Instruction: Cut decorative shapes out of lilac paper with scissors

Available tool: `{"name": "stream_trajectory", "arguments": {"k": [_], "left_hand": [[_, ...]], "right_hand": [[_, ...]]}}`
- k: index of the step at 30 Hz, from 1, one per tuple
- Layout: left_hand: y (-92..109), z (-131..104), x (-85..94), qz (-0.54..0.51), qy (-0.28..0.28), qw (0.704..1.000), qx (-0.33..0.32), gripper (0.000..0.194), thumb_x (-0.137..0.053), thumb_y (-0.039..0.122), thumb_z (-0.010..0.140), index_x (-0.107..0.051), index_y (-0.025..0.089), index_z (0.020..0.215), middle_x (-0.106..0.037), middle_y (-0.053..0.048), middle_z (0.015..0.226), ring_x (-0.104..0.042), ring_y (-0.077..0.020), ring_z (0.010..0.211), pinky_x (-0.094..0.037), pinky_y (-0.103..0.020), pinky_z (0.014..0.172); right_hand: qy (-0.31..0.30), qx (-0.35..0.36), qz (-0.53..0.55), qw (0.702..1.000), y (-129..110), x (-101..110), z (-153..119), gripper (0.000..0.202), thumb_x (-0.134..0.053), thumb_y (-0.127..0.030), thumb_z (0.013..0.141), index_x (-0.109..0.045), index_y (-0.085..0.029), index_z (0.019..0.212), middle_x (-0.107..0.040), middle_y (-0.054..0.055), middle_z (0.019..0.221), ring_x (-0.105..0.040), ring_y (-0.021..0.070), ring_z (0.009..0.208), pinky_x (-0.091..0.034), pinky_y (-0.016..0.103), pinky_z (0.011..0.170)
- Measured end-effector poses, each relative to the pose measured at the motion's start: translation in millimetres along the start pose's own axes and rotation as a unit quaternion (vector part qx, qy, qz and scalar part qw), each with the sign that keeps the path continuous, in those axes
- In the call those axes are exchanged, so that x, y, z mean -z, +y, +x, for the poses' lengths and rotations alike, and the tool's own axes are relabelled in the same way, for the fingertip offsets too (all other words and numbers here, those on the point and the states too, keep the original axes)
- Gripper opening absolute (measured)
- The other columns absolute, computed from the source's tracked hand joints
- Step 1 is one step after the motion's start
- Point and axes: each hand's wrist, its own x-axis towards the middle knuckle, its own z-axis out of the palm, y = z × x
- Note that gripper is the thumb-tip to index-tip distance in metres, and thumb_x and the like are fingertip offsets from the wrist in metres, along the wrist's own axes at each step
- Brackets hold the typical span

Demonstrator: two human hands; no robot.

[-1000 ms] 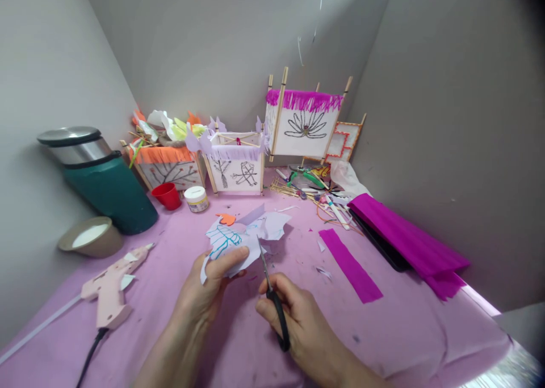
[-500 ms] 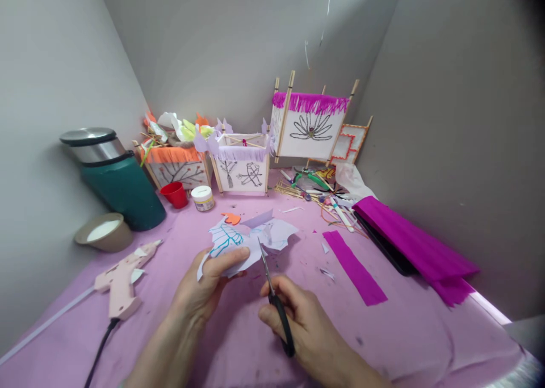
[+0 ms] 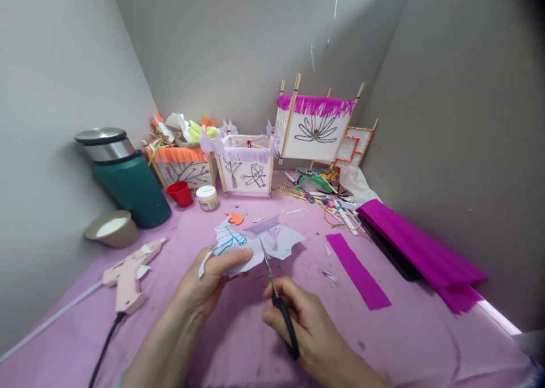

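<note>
My left hand (image 3: 217, 271) pinches a partly cut sheet of pale lilac paper (image 3: 254, 258), thumb on top and fingers beneath. Blue marker lines cover the sheet's left part, and its outer edges are jagged. In my right hand (image 3: 298, 314) is a pair of scissors (image 3: 284, 314) with black handles. Their narrow blades point up and away, and the tips lie at the middle of the paper. A folded lilac flap (image 3: 264, 224) stands up at the far side of the sheet. Just beyond the paper lies an orange paper scrap (image 3: 235, 219).
A pink glue gun (image 3: 130, 280), a bowl (image 3: 113, 229) and a green bottle (image 3: 131, 189) stand left. Behind are a red cup (image 3: 179, 194), a white jar (image 3: 206, 198) and several stick-framed paper boxes (image 3: 246, 175). Magenta crepe paper (image 3: 360, 271) and a dark tray (image 3: 387, 252) lie right.
The whole view has shifted slightly, with things appearing a little farther right. The lilac paper's right part has tilted a little. Both hands keep their holds.
</note>
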Motion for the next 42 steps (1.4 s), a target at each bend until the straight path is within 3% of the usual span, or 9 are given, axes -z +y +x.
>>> {"name": "stream_trajectory", "arguments": {"k": [10,18,35,38,42], "left_hand": [[6.3,-3.5,1.9,0.015,-0.004,1.000,-0.002,0.020,-0.079,0.029,0.060,-0.074,0.017,0.074,-0.070,-0.007,0.081,-0.061,-0.0219,0.074,-0.050,-0.031,0.067],[7.1,-6.4,0.9,0.004,-0.040,0.999,0.014,0.018,-0.079,0.026,0.063,-0.072,0.017,0.076,-0.070,-0.002,0.077,-0.061,-0.0177,0.070,-0.050,-0.029,0.068],[15.1,-7.9,-0.8,0.040,-0.054,0.998,0.020,0.013,-0.077,0.025,0.063,-0.071,0.016,0.071,-0.068,-0.001,0.070,-0.060,-0.0166,0.066,-0.049,-0.026,0.063],[26.2,-16.7,-7.3,0.071,-0.054,0.996,0.004,0.010,-0.074,0.025,0.063,-0.070,0.017,0.066,-0.068,-0.003,0.067,-0.062,-0.0198,0.068,-0.049,-0.028,0.062],[41.1,-47.2,-21.1,0.094,-0.033,0.994,-0.045,0.011,-0.069,0.031,0.066,-0.068,0.020,0.065,-0.070,-0.003,0.073,-0.066,-0.0248,0.083,-0.052,-0.030,0.071]], "right_hand": [[-0.007,-0.009,-0.003,1.000,0.1,-1.2,-0.3,0.021,-0.061,-0.038,0.086,-0.052,-0.020,0.091,-0.040,-0.006,0.064,-0.034,0.0097,0.057,-0.027,0.022,0.052],[-0.013,-0.011,0.038,0.999,-3.8,-2.3,-1.4,0.021,-0.060,-0.036,0.085,-0.050,-0.019,0.091,-0.039,-0.006,0.064,-0.033,0.0089,0.056,-0.028,0.021,0.051],[0.007,0.025,-0.085,0.996,-2.4,4.6,-5.0,0.021,-0.060,-0.039,0.086,-0.053,-0.020,0.089,-0.044,-0.005,0.065,-0.038,0.0111,0.058,-0.029,0.024,0.055],[0.006,0.034,-0.102,0.994,-0.7,6.1,-5.3,0.020,-0.060,-0.039,0.086,-0.054,-0.020,0.088,-0.046,-0.005,0.065,-0.039,0.0112,0.058,-0.029,0.024,0.056],[0.006,0.041,-0.115,0.993,1.7,6.7,-6.5,0.018,-0.060,-0.037,0.086,-0.054,-0.020,0.088,-0.047,-0.005,0.066,-0.040,0.0115,0.060,-0.030,0.024,0.058]]}}
